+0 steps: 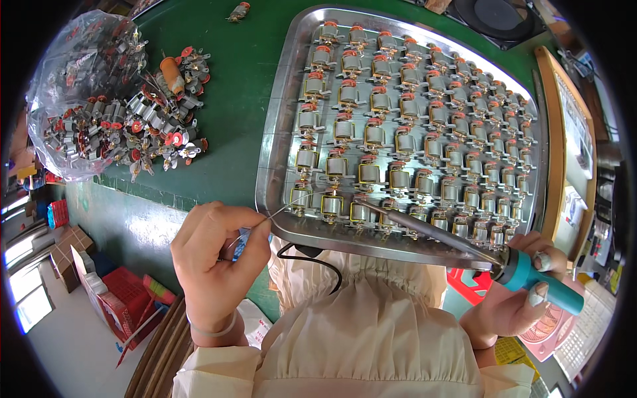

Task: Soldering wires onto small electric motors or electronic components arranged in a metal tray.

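Workbench: green top, dropping to a lower edge at nine o'clock; a pale floor beyond, toward eight.
Surroundings: red crate at eight o'clock, black round item between one and two, wooden frame between two and three.
In the way: the barrel of the soldering iron crosses the tray's near right side, covering bits of the front parts; a black cable loops below the near rim.
Metal parts: small grey cylinders in yellowish frames, reddish at the top, with thin side tabs, standing in rows from twelve to three o'clock.
Iron: long dark barrel, teal handle, tip at a front-row part; contact cannot be told.
Wire: thin, silvery, running toward the front-left part.
Tray: shiny metal, rounded corners, filled with those rows.
Clear bag: at ten o'clock, jumbled similar parts inside and spilling out beside an orange spool-like piece.
Left hand: at eight o'clock, thumb and forefinger pinched together on the wire.
Right hand: at four o'clock, fingers wrapped closely round the teal handle.
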### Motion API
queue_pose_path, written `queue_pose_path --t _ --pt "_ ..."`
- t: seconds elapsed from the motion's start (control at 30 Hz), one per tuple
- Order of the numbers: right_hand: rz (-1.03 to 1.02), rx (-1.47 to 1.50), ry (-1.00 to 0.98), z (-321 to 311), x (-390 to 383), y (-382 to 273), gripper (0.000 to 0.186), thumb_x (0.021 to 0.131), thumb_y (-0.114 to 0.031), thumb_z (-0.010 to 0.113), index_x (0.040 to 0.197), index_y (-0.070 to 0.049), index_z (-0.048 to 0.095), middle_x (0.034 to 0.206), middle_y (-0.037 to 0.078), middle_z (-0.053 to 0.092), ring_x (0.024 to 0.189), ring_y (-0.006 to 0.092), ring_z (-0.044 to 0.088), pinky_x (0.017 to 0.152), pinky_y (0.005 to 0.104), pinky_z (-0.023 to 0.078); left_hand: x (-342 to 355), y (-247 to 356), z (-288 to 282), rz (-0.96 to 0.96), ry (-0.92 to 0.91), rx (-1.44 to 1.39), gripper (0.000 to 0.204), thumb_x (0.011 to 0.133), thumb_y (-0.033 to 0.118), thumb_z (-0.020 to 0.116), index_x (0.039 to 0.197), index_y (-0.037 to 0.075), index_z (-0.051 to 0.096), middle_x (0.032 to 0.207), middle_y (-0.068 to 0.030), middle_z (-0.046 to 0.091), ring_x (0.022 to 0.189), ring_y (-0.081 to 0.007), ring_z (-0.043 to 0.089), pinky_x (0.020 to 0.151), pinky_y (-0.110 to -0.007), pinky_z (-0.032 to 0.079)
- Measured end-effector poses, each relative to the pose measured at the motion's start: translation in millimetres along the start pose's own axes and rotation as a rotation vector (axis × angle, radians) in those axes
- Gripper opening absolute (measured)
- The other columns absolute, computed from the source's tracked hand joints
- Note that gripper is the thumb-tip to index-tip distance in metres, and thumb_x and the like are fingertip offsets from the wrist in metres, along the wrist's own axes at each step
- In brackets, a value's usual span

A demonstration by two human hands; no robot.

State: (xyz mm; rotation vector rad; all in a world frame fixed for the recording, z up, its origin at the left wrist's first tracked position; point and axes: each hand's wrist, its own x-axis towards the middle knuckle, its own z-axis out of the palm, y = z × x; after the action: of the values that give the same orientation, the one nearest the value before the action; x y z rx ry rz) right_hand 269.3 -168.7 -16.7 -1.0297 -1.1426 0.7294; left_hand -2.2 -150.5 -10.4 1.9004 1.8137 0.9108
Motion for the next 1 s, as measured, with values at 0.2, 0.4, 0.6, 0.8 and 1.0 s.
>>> queue_pose_path --t 0.2,0.4,0.6,0.8,1.0 --pt "0.036 -0.067 -0.136 8 -2 3 0.027 0.077 -0.025 0.048 0.084 0.000 0.041 0.073 0.007 0.038 0.065 0.0160 0.034 0.062 0.0280 0.030 0 -5 5 0.020 -0.028 -0.020 0.012 0.057 -0.002 0.062 0.063 0.006 0.054 0.048 0.0005 0.040 0.044 -0.0102 0.033 0.041 -0.024 0.024" --pt "0.029 -0.086 -0.142 10 -1 4 0.028 0.076 -0.024 0.047 0.086 0.001 0.042 0.075 0.009 0.039 0.066 0.0176 0.037 0.060 0.0271 0.031 2 -6 5 0.038 -0.049 -0.028 0.013 0.057 -0.001 0.063 0.064 0.006 0.055 0.048 -0.0002 0.041 0.044 -0.0125 0.035 0.042 -0.026 0.027" --pt "0.046 -0.110 -0.132 11 -2 4 0.028 0.076 -0.024 0.048 0.086 0.001 0.042 0.072 0.009 0.039 0.065 0.0173 0.037 0.059 0.0268 0.032 2 -7 5 0.038 -0.069 -0.022 0.014 0.056 -0.001 0.063 0.064 0.006 0.054 0.049 -0.0005 0.041 0.044 -0.0129 0.035 0.043 -0.026 0.027" --pt "0.049 -0.102 0.017 17 -2 2 0.034 0.073 -0.033 0.058 0.081 -0.003 0.044 0.069 0.007 0.042 0.060 0.0177 0.043 0.055 0.0267 0.035 2 -9 1 0.020 -0.017 -0.029 0.013 0.057 -0.001 0.063 0.064 0.006 0.054 0.048 -0.0005 0.040 0.044 -0.0113 0.034 0.041 -0.025 0.026" --pt "0.049 0.002 -0.188 12 -2 1 0.029 0.078 -0.028 0.047 0.086 -0.001 0.040 0.076 0.008 0.037 0.070 0.0183 0.036 0.065 0.0296 0.031 0 -14 -9 -0.043 0.028 0.004 0.013 0.057 -0.003 0.061 0.063 0.005 0.053 0.048 -0.0002 0.038 0.043 -0.0095 0.032 0.040 -0.023 0.023"
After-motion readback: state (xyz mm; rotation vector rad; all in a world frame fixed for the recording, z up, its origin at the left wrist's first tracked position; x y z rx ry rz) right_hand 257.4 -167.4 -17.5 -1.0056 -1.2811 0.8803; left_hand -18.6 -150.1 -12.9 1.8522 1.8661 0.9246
